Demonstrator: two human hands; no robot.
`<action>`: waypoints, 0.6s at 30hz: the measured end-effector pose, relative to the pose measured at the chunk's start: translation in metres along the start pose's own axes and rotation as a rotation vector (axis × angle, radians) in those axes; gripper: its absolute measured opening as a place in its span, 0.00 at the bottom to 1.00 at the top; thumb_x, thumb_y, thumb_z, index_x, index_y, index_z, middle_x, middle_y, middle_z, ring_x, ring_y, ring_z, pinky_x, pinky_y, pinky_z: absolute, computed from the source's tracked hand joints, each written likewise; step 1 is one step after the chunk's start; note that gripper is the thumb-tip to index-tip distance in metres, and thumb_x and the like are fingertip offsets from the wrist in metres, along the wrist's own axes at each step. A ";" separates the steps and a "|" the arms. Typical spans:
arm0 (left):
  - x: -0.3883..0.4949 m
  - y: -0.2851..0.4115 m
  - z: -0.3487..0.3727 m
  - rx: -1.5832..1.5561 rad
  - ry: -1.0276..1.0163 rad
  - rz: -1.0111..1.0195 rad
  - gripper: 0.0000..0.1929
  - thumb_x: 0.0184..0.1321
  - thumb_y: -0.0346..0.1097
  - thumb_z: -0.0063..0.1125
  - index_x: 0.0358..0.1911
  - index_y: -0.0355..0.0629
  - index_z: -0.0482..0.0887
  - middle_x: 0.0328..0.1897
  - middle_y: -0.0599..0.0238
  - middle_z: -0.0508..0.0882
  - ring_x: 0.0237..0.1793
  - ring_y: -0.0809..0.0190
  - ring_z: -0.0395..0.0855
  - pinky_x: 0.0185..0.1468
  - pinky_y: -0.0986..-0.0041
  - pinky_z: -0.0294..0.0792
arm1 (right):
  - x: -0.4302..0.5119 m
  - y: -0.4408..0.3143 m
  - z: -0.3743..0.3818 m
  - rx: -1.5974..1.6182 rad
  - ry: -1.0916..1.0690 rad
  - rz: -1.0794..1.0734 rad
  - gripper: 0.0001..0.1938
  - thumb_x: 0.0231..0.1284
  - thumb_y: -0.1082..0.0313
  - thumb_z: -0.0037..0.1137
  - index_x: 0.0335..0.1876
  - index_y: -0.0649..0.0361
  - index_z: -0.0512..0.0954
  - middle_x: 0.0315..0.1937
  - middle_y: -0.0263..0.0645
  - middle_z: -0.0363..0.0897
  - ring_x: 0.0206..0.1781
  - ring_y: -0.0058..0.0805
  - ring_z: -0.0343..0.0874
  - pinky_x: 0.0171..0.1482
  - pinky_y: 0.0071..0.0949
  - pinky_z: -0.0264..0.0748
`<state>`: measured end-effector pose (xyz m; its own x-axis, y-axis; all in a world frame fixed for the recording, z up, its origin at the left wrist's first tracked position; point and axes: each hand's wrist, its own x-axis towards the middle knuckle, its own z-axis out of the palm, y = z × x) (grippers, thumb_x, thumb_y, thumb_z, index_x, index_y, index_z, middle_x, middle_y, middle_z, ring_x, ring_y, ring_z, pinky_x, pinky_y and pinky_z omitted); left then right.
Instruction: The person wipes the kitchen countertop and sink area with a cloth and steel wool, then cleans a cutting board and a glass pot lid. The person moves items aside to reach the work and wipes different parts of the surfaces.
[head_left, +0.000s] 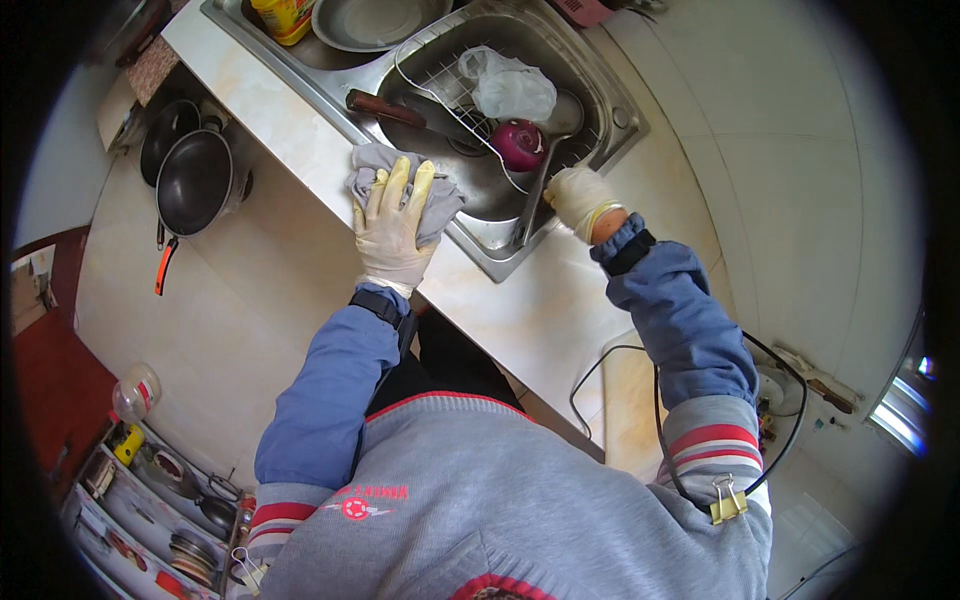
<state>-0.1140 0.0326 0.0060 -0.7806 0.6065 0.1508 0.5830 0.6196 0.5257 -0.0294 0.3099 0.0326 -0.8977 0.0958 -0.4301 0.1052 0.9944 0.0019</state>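
My left hand (394, 232), in a pale translucent glove, lies flat with fingers spread on a crumpled grey cloth (444, 201) at the sink's front edge. Beyond the far side of the basin's near end, my right hand (581, 201), also gloved, is curled at the rim, beside the handle of a metal ladle (541, 180). Whether its fingers hold anything is hidden. In the stainless-steel sink (495, 259) are a red onion (517, 145), a knife with a wooden handle (386, 109), and a wire rack (444, 81) with a crumpled translucent plastic bag (510, 82) on it.
A metal basin (379, 22) and a yellow container (283, 19) stand in the other bowl. Pans (195, 180) hang below the pale countertop (259, 82). A black cable (795, 427) loops by my right arm, near a cutting board (630, 405). Shelves (142, 517) hold dishes at lower left.
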 end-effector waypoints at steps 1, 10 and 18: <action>0.000 0.001 -0.001 0.009 -0.012 -0.003 0.43 0.46 0.40 0.69 0.72 0.65 0.68 0.75 0.62 0.67 0.71 0.43 0.65 0.74 0.48 0.54 | -0.004 -0.008 -0.003 0.002 -0.047 0.010 0.08 0.51 0.67 0.59 0.34 0.56 0.87 0.32 0.47 0.85 0.38 0.48 0.84 0.44 0.42 0.81; -0.001 0.003 -0.004 0.026 -0.060 -0.008 0.47 0.45 0.39 0.73 0.73 0.66 0.65 0.76 0.64 0.65 0.73 0.44 0.62 0.75 0.46 0.52 | -0.075 -0.037 -0.018 0.506 -0.079 0.124 0.11 0.53 0.59 0.61 0.36 0.55 0.87 0.30 0.46 0.85 0.34 0.47 0.85 0.40 0.38 0.80; 0.003 -0.010 -0.005 -0.070 -0.033 0.113 0.44 0.43 0.38 0.71 0.71 0.62 0.68 0.71 0.66 0.72 0.66 0.49 0.71 0.68 0.51 0.63 | -0.277 0.009 -0.057 1.291 0.139 0.755 0.09 0.57 0.73 0.64 0.42 0.68 0.83 0.28 0.32 0.81 0.26 0.17 0.75 0.28 0.18 0.71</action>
<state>-0.1228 0.0262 0.0052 -0.7023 0.6873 0.1856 0.6487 0.5104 0.5644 0.1959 0.2945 0.2035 -0.4860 0.6315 -0.6042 0.7772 -0.0040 -0.6292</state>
